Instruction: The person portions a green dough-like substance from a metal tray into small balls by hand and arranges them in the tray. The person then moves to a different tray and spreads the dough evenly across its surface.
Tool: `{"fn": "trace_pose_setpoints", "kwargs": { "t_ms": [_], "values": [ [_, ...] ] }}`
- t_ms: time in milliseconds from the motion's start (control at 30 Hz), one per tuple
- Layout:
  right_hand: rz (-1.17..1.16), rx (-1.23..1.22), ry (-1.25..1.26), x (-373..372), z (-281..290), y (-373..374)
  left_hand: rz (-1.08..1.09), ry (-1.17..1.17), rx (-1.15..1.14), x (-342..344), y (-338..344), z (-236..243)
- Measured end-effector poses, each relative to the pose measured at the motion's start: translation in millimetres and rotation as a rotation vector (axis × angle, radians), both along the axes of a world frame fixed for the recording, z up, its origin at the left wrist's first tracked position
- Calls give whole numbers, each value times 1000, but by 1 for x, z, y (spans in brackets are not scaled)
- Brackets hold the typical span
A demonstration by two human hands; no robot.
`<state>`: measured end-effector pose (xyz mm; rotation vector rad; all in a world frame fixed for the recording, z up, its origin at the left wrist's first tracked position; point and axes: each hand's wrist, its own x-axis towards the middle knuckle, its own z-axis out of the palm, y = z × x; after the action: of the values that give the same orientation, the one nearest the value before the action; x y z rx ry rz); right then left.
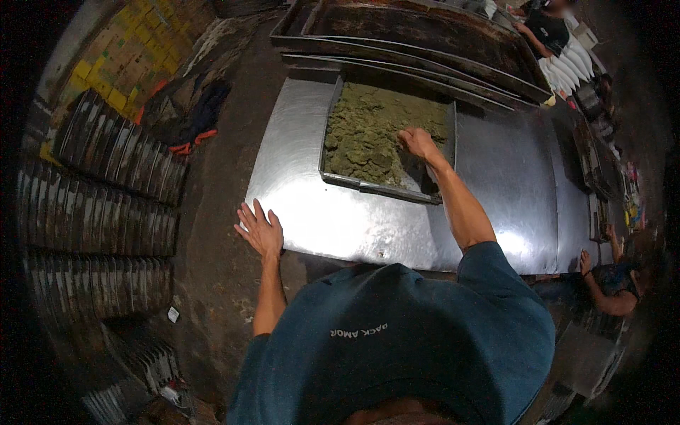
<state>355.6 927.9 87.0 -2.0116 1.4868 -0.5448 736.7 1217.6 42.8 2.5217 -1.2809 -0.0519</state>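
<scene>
A shallow metal tray [327, 134] lies on the metal tabletop, holding a crumbly, greenish-brown mass [365, 142]. The mass is lumpy on the left and flatter at the far right. Over the right part of the tray is my right hand [419, 144], its fingers curled closed; what they hold, if anything, is hidden. Some of the tray's near right corner lies in shadow under my forearm. My left hand [261, 230] rests with fingers spread on the left edge of the shiny metal table [340, 219], holding nothing.
Large dark baking trays [418, 35] are stacked at the table's far side. Racks of upright trays [99, 219] stand at the left, beyond the dark floor [212, 283]. A person's arm [609, 301] reaches the table's right end. Another person [549, 32] is at the far right beside white sacks [570, 67].
</scene>
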Motion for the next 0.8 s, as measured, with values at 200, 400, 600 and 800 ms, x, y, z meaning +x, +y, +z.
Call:
{"fn": "trace_pose_setpoints", "kwargs": {
  "t_ms": [200, 400, 600, 800],
  "values": [
    [-60, -259, -139, 7, -11, 16, 18, 3, 8, -2, 0, 2],
    [-316, -177, -37, 27, -1, 27, 19, 30, 19, -3, -2, 6],
    [-238, 474, -1023, 10, 39, 47, 15, 8, -31, -2, 0, 2],
    [-505, 585, -1302, 13, 33, 37, 9, 1, -39, 0, 0, -5]
  ]
}}
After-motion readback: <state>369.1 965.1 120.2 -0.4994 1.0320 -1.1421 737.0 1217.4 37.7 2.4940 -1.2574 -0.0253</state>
